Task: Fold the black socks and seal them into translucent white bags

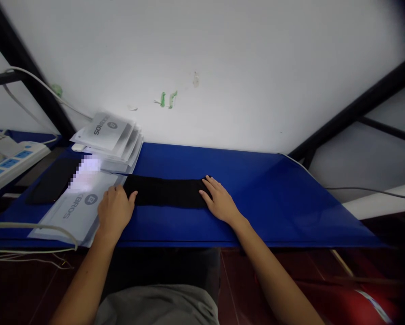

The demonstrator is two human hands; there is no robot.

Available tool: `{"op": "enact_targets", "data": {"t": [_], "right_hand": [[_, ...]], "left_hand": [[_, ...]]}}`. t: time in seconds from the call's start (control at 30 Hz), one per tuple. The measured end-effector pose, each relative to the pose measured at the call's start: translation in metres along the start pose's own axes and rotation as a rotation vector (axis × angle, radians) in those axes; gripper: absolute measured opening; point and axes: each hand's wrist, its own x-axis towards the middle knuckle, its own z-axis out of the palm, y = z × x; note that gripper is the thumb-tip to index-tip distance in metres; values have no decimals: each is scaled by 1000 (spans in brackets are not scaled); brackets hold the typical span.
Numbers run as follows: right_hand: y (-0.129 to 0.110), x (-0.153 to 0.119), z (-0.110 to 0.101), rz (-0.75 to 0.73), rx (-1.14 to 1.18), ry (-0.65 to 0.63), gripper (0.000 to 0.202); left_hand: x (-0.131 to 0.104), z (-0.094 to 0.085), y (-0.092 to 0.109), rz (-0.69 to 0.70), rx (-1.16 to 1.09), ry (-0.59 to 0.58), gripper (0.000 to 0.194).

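A long, narrow strip of black cloth (168,193) lies flat across the blue tabletop (256,198). On its right end rests my right hand (221,202), open, with the fingers stretched out over the fabric and the thumb apart. My left hand (116,208) is at the strip's left end, touching it, its thumb spread away from bent fingers; the fingertips are partly hidden. Beneath and beside that hand are flat printed translucent plastic bags (70,212). What kind of garment or piece the black cloth is, I cannot make out.
A stack of similar printed bags (114,135) stands at the back left by the wall. A dark phone-like slab (51,180) with a blurred bright patch lies left. Beyond are a power strip (12,162) and a loose cable (36,225). Black metal bars (354,108) rise at both sides.
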Motion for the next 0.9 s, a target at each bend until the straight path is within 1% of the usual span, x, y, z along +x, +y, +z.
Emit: {"op": "enact_targets", "data": {"t": [0.17,0.33,0.47,0.63,0.73,0.9], "right_hand": [[0,0,-1,-2,3,-6,56],[1,0,1,-3,12,9,56],[1,-1,2,-5,14,22,54],[-2,-2,0,11,38,-3,54],[-5,-3,-4,9,87,-13,51],[-6,-3,-9,34,173,7,48]], "left_hand": [[2,2,-1,-9,-39,-14,40],[6,7,-1,-23,-109,-61,30],[6,7,1,27,-183,5,27],[5,-2,0,-95,-412,17,26],[6,-7,-3,-125,-532,82,27],[9,-13,0,-154,-628,159,38]]}}
